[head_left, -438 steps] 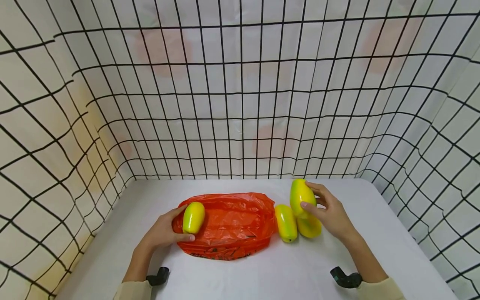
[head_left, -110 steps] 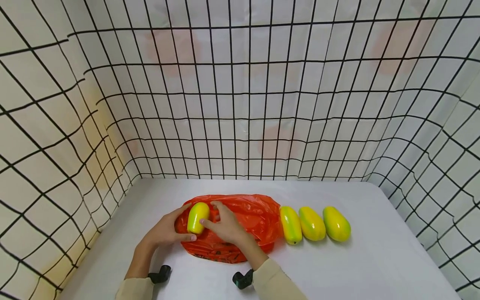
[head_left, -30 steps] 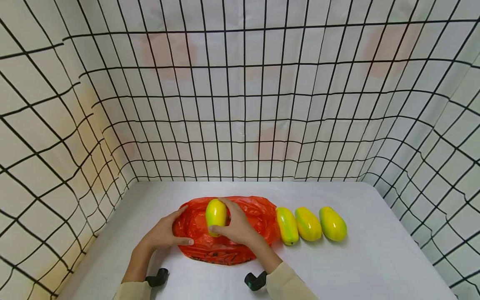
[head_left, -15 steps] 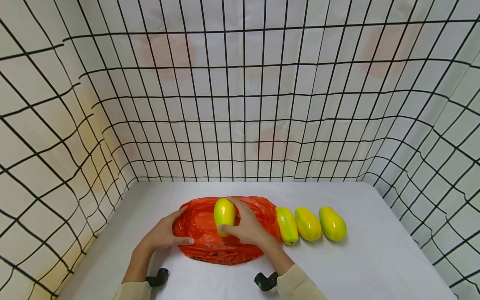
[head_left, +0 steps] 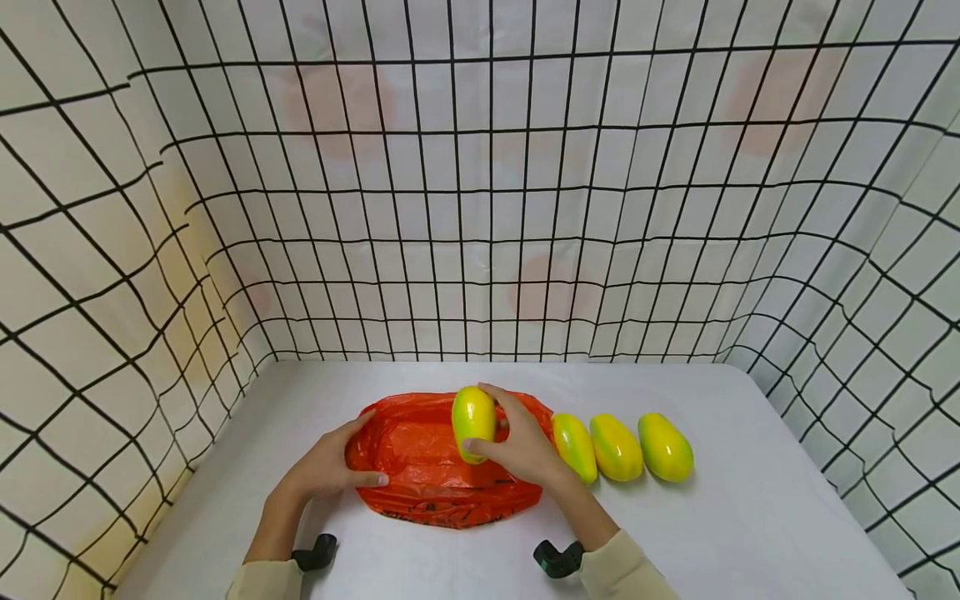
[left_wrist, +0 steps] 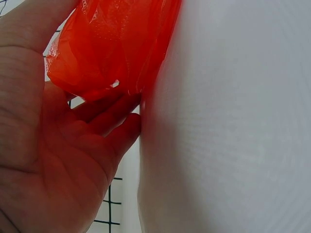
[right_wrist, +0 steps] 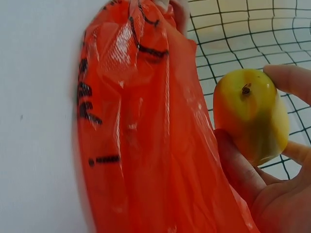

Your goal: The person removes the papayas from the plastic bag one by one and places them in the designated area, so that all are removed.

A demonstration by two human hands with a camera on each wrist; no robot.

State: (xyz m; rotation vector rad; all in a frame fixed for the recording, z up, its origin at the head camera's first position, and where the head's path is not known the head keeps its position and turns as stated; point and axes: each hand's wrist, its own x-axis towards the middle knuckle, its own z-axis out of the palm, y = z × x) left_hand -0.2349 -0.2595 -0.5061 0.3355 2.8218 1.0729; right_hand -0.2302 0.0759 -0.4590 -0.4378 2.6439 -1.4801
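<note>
My right hand (head_left: 521,446) grips a yellow-green mango (head_left: 474,423) between thumb and fingers, over the right part of a red plastic bag (head_left: 420,446). In the right wrist view the mango (right_wrist: 248,109) shows its stem end, beside the bag's wall (right_wrist: 136,145) with black lettering. At the bag's left end rests my left hand (head_left: 330,468), thumb on the near side and fingers spread toward the far side. The left wrist view shows these fingers (left_wrist: 109,119) nearly straight, against the underside of the bag (left_wrist: 116,48).
Three more mangoes (head_left: 575,450) lie in a row just right of the bag on the white table (head_left: 750,517). A white wall with black grid netting (head_left: 480,208) encloses the back and sides. Each wrist wears a black camera mount (head_left: 558,558).
Since 14.6 s ago, the three mangoes at right have been lined up. My right hand took the mango from the bag's left end and carried it rightward and up. The left hand stayed.
</note>
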